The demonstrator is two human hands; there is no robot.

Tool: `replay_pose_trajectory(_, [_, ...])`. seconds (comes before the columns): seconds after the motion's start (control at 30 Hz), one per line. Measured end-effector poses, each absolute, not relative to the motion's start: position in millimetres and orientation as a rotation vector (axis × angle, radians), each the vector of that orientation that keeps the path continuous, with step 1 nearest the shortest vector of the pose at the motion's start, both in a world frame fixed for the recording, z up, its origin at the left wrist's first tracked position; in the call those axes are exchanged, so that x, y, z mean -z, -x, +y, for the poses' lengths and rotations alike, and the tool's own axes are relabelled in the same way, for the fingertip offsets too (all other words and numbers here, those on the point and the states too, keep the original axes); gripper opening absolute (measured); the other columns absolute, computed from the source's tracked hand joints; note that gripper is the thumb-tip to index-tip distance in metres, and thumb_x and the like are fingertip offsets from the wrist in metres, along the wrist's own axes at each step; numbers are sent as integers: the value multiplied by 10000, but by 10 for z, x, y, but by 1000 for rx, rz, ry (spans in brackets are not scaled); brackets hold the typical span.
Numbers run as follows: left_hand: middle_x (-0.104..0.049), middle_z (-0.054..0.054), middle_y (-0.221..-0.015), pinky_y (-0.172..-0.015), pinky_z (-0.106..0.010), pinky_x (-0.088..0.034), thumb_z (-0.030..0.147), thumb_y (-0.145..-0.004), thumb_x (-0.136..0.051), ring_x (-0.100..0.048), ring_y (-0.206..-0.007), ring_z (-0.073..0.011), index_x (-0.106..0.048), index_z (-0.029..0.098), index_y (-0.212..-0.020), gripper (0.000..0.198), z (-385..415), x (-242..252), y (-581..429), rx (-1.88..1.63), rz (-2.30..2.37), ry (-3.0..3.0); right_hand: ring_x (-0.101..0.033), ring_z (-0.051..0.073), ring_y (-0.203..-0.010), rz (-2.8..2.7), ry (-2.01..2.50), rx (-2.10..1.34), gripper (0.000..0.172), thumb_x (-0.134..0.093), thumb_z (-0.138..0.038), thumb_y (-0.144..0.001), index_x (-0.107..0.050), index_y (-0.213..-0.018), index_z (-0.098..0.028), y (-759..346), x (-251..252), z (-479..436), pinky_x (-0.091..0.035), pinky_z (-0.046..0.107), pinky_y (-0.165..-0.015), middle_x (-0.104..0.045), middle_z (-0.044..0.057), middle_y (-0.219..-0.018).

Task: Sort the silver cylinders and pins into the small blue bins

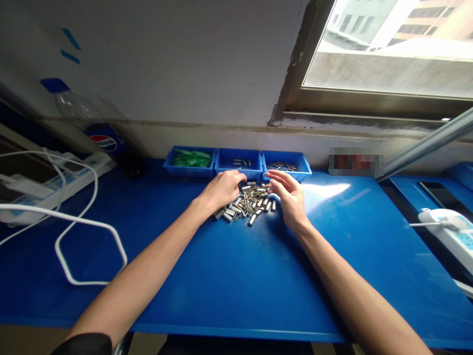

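A loose pile of small metal cylinders and thin brass-coloured pins [253, 202] lies on the blue table. At the pile's left side, my left hand [220, 190] is closed, its fingers curled over the pieces; what is in them is hidden. My right hand [290, 196] is at the right edge of the pile, fingers bent but apart, with nothing visible in them. Behind the hands stand three blue bins in a row. Green pieces lie in the left bin [189, 172], a few metal cylinders in the middle bin [221, 170], and several pins in the right bin [305, 170].
A cola bottle [105, 140] stands at the back left, near a power strip [79, 172] and a white cable [61, 249] looping over the blue table [221, 281]. On the right are another power strip [453, 236] and a phone [439, 195]. A wall and window bound the back.
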State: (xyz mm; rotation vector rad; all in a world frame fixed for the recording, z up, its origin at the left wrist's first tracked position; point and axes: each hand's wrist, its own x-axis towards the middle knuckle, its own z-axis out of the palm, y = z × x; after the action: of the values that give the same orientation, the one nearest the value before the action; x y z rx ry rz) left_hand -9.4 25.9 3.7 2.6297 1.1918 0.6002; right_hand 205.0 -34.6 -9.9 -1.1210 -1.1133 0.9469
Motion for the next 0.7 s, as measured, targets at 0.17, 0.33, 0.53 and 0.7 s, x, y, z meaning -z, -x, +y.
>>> replay_pose_trajectory(0.17, [-808, -96, -1081, -942, -354, -611, 22, -839, -574, -767, -969, -234, -788, 157, -1132, 386, 215, -150, 48, -788, 1131, -2483, -740, 203, -845, -1119, 1104, -957, 302, -744, -401, -881, -764, -1133, -235, -2052, 104, -348, -597, 365, -754, -796, 89, -1177])
replay_pose_trajectory(0.33, [-826, -75, -975, -866, -330, -645, 173, -847, -726, -787, -875, -214, -821, 150, -968, 155, 138, -287, -20, -1041, 987, -2017, -739, 199, -840, -1170, 1113, -952, 276, -739, -399, -889, -765, -1112, -238, -2041, 78, -376, -606, 369, -786, -811, 66, -1084])
replay_pose_trajectory(0.53, [-808, -103, -817, -759, -335, -646, 429, -732, -907, -785, -773, -235, -792, 106, -865, 367, 101, -375, -63, -1104, 902, -1586, -763, 227, -923, -1252, 1062, -1051, 331, -816, -412, -844, -759, -1129, -253, -2000, 39, -428, -606, 376, -839, -814, 44, -975])
replay_pose_trajectory(0.7, [-786, -96, -746, -719, -308, -620, 522, -729, -897, -766, -720, -216, -784, 108, -823, 440, 101, -360, -67, -1033, 928, -1573, -771, 222, -870, -1179, 1023, -1109, 388, -888, -444, -775, -785, -1094, -248, -1982, 43, -421, -615, 375, -822, -821, 38, -947])
